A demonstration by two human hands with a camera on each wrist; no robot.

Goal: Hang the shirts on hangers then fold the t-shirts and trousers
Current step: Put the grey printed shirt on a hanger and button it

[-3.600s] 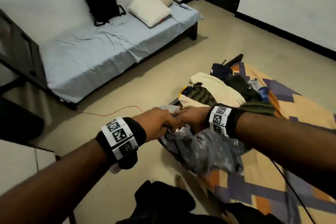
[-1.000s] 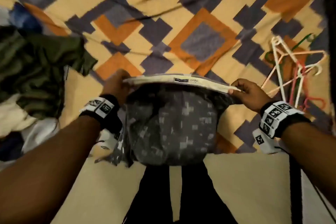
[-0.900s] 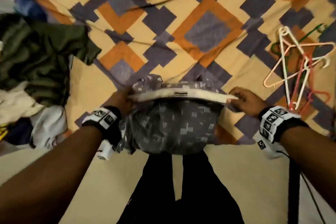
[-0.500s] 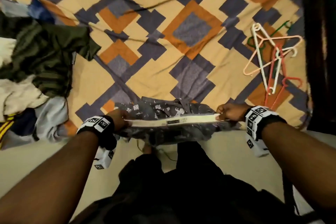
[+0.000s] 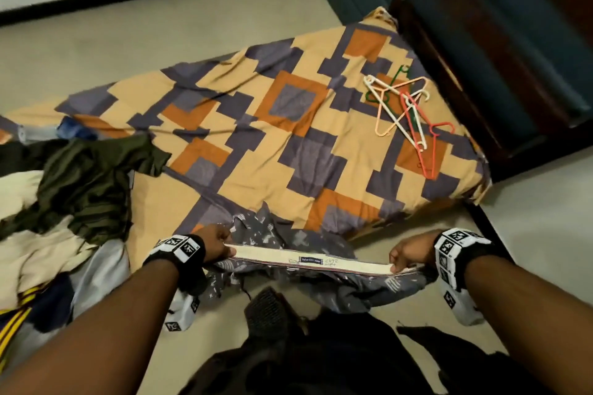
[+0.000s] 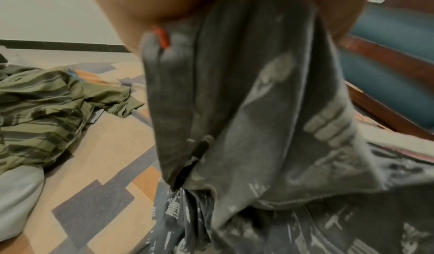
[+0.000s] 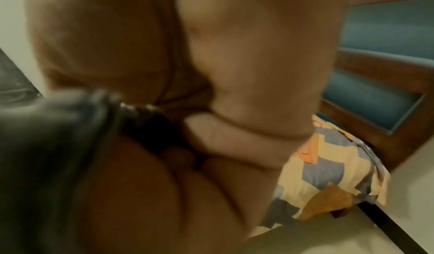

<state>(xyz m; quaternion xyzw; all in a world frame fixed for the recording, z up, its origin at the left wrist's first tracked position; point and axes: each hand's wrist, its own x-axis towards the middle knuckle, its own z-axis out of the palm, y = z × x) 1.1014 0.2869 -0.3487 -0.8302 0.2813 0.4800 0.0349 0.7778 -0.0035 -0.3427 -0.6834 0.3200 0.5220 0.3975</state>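
I hold grey patterned trousers point(image 5: 301, 240) stretched by their cream waistband point(image 5: 340, 266) at the near edge of the patterned mattress point(image 5: 288, 144). My left hand point(image 5: 218, 242) pinches the waistband's left end, my right hand point(image 5: 406, 253) its right end. In the left wrist view the grey cloth point(image 6: 246, 128) hangs from my fingers, filling the frame. In the blurred right wrist view my curled fingers point(image 7: 234, 143) grip dark cloth point(image 7: 58, 128). Several plastic hangers point(image 5: 407, 112) lie at the mattress's far right corner. A heap of clothes with an olive striped shirt point(image 5: 83, 183) lies on the left.
A dark wooden bed frame point(image 5: 481, 74) with teal padding stands at the right behind the mattress. Beige floor point(image 5: 128, 42) runs beyond the mattress to a white wall with a black skirting. My dark-clothed legs point(image 5: 305, 356) are below the trousers.
The trousers came down from chest height to the mattress's near edge, still stretched between both hands. My view tilted up, bringing the floor and the bed frame in.
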